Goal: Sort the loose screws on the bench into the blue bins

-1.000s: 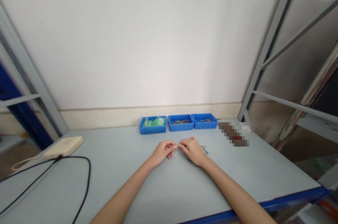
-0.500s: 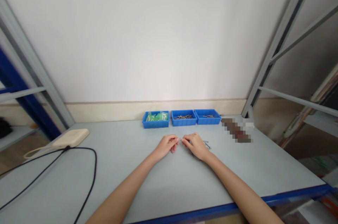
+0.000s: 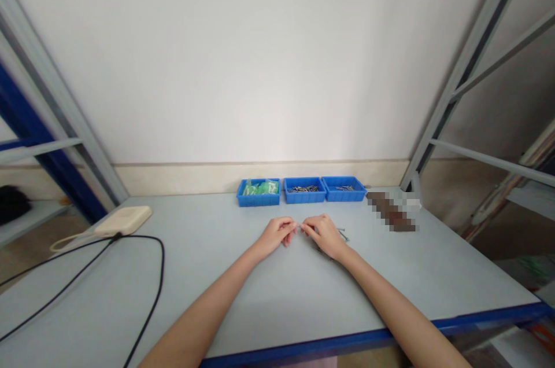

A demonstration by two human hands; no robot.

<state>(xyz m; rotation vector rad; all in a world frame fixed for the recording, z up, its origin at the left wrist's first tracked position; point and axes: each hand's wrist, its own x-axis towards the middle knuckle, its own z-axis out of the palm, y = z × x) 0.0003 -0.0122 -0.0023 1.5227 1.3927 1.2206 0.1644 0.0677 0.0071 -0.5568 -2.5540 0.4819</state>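
My left hand (image 3: pixel 278 234) and my right hand (image 3: pixel 321 234) meet over the middle of the grey table (image 3: pixel 299 293), fingertips almost touching. Both are closed in a pinch. Between the fingertips is a tiny pale bit, too small to name. Loose screws (image 3: pixel 343 234) lie on the table beside and partly under my right hand, which hides some of them. Beyond the hands stand a blue bin with green-and-clear packets (image 3: pixel 262 188), a blue bin holding many metal screws (image 3: pixel 304 189), and a third blue bin (image 3: pixel 344 197) with fewer screws.
A cream-coloured box (image 3: pixel 125 220) with a cable sits at the left, and a black cable (image 3: pixel 162 264) loops across the table there. At the back right lies a blurred-out brown item (image 3: pixel 392 213). Grey metal posts (image 3: pixel 459 67) rise at both sides against the wall.
My hands stay pinched together in nearly the same place. The whole view has shifted slightly, so things appear a little higher and to the right.
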